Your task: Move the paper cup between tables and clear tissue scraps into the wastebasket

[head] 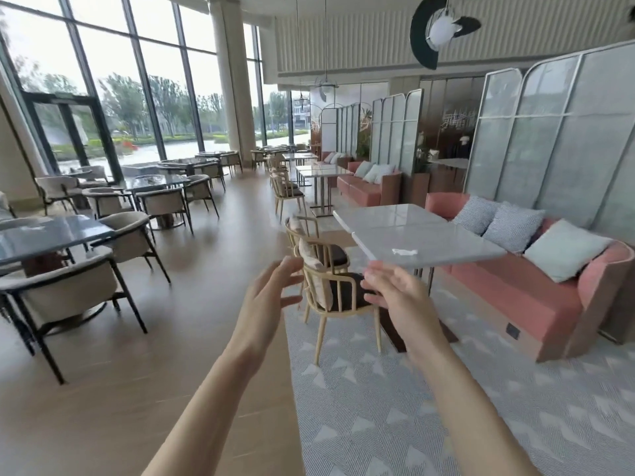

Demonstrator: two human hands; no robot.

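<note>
Both the left hand [271, 290] and the right hand [400, 295] are raised with fingers loose and spread, holding nothing. A white tissue scrap [404, 251] lies near the front edge of the grey table [422, 235] just ahead, beside the pink sofa [508, 290]. No paper cup or wastebasket shows, so the step in hand looks like the approach to the scrap; next, a hand must reach over the table edge and pinch it up.

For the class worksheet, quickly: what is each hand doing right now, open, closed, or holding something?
Left hand: open, fingers relaxed, holding nothing.
Right hand: open, fingers extended, holding nothing.
</note>
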